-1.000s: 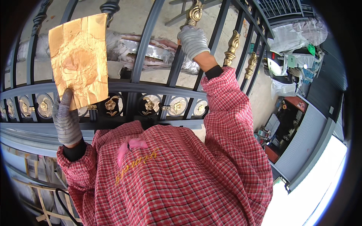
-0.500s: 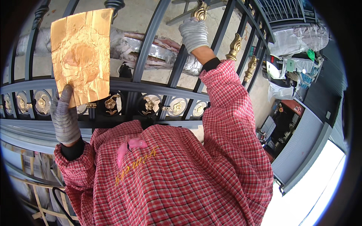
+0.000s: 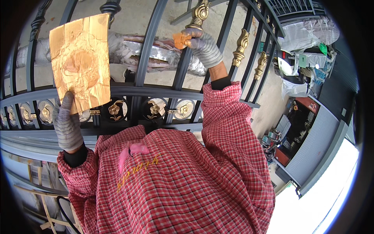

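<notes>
My gloved left hand (image 3: pixel 68 123) grips the lower edge of a flat piece of cardboard (image 3: pixel 95 43) coated in gold paint, its thumb on the front face. A wet-looking smear of gold paint (image 3: pixel 81 68) covers the middle of the board. In my gloved right hand (image 3: pixel 202 45), the fingers pinch a small crumpled orange-gold sponge or cloth pad (image 3: pixel 180 40); its exact kind is unclear. This hand is just below a gold-coloured ornament (image 3: pixel 200 15) on a bar of the dark grey metal fence (image 3: pixel 150 43).
More gold ornaments (image 3: pixel 240 48) sit on bars to the right. Gold flower rosettes (image 3: pixel 115 108) line the rail near me. Behind the bars lies a long plastic-wrapped bundle (image 3: pixel 130 50). A plastic-draped scooter (image 3: pixel 290 70) and a red cabinet (image 3: pixel 307 111) stand at right.
My right hand has come down and away from the ornament toward the left, bringing the orange-gold pad into sight. The cardboard has shifted slightly left and down with my left hand.
</notes>
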Tool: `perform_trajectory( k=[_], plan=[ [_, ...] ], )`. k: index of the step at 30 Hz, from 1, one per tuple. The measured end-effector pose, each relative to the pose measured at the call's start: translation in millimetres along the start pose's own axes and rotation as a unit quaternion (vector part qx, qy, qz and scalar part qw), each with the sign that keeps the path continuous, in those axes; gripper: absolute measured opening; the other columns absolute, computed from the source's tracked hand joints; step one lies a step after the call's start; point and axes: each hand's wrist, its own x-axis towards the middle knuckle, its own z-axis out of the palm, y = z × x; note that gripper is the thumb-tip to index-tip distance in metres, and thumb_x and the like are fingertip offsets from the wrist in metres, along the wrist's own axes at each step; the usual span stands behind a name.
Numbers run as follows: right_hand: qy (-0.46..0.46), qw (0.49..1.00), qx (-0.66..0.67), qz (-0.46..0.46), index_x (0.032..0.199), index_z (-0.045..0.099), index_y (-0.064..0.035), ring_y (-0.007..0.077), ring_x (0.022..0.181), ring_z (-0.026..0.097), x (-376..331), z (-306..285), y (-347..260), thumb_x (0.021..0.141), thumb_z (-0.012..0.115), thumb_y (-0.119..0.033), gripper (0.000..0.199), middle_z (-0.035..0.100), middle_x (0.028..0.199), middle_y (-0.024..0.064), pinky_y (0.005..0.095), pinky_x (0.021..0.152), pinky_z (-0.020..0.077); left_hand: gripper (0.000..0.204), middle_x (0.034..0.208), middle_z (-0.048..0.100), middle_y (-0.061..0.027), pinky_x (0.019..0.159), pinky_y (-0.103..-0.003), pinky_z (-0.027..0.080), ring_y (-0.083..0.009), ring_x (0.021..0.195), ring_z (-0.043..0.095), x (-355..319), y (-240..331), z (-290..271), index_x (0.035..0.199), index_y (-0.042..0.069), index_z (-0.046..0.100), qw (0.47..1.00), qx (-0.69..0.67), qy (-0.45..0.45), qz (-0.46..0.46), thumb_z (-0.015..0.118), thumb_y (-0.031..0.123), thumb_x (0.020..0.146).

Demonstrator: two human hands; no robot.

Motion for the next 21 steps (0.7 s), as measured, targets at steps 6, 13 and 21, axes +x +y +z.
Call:
perform_trajectory(
  k=[6,13,21],
  plan=[
    [-0.049,0.987,-0.151,0.029,0.089,0.062,-0.0049,0.0118,0.076,0.054,17.0,-13.2,42.4,0.07,0.065,-0.014,0.021,0.059,0.082,0.0005,0.0238,0.075,0.0436,0.043,0.109,0.05,-0.008,0.089,-0.029,0.034,-0.0154,0.101,0.048,-1.9,1.6,-3.6,0.112,-0.002,0.046,0.999,0.036,0.003,0.003,0.056,0.023,0.078],
    [-0.039,0.989,0.142,0.019,0.091,0.059,-0.0033,0.0159,0.087,0.054,-4.9,-60.6,66.0,0.067,0.065,-0.011,0.027,0.058,0.092,0.0044,0.0256,0.08,0.0418,0.045,0.108,0.05,-0.0068,0.089,-0.028,0.034,-0.0149,0.101,0.047,-4.5,9.0,-4.5,0.113,-0.001,0.044,0.998,0.059,0.008,0.007,0.056,0.024,0.078],
    [-0.086,0.959,0.256,-0.087,0.089,0.058,-0.0013,0.0189,0.089,0.055,-24.3,-69.2,54.5,0.066,0.064,-0.011,0.026,0.058,0.087,0.0073,0.0296,0.08,0.0435,0.043,0.105,0.052,-0.0089,0.088,-0.03,0.035,-0.018,0.099,0.049,-4.7,12.4,-0.9,0.109,-0.002,0.046,0.997,0.07,-0.004,0.037,0.058,0.025,0.077]
  ],
)
